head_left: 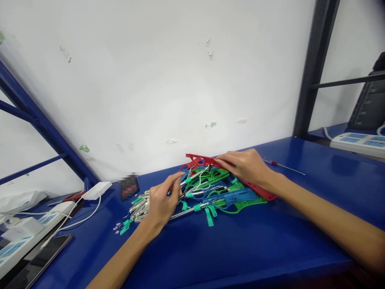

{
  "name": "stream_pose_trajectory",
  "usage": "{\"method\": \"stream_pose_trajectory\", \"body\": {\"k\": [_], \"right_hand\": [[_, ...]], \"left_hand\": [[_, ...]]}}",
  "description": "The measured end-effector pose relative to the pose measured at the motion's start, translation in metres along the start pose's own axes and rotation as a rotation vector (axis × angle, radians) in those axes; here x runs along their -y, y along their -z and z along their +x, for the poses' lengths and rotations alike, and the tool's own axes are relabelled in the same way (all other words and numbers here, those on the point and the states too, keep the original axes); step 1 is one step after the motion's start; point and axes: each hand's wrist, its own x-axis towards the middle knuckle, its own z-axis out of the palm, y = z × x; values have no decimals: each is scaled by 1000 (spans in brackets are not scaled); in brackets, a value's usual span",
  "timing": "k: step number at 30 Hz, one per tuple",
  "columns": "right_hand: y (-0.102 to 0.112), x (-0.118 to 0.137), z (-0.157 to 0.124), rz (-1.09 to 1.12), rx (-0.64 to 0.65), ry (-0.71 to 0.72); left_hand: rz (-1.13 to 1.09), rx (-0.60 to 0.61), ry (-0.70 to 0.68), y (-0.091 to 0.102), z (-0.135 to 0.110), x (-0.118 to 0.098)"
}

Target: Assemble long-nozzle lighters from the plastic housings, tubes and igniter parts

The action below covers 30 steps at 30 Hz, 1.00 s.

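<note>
A heap of flat plastic shells in red, green and blue, with thin metal rods and white wires, lies on the blue bench (270, 241) against the white wall. My left hand (162, 200) pinches a thin metal rod (192, 176) that sticks out of the heap. Beside it lies a bundle of metal pins with green caps (138, 205). My right hand (245, 165) rests with curled fingers on the red plastic shell (198, 159) at the top of the heap. A blue shell (236, 197) and a green shell (216, 175) lie beneath.
A thin red-handled tool (282, 164) lies behind my right wrist. White power strips sit at the far right (357, 143) and far left (18, 241), with a white cable and adapter (96, 189). A phone (42, 261) lies at the lower left. A dark post (313, 68) stands right.
</note>
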Motion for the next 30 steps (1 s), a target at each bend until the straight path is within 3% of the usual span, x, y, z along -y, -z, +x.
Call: {"method": "stream_pose_trajectory", "body": {"k": [9,30], "right_hand": [[-6,-6,-1,32,-151,-5],[-9,-7,-6,92,-134,-20]], "left_hand": [[-1,10,-39,0,0,-4],[0,-6,-94,-1,1,-4]]}}
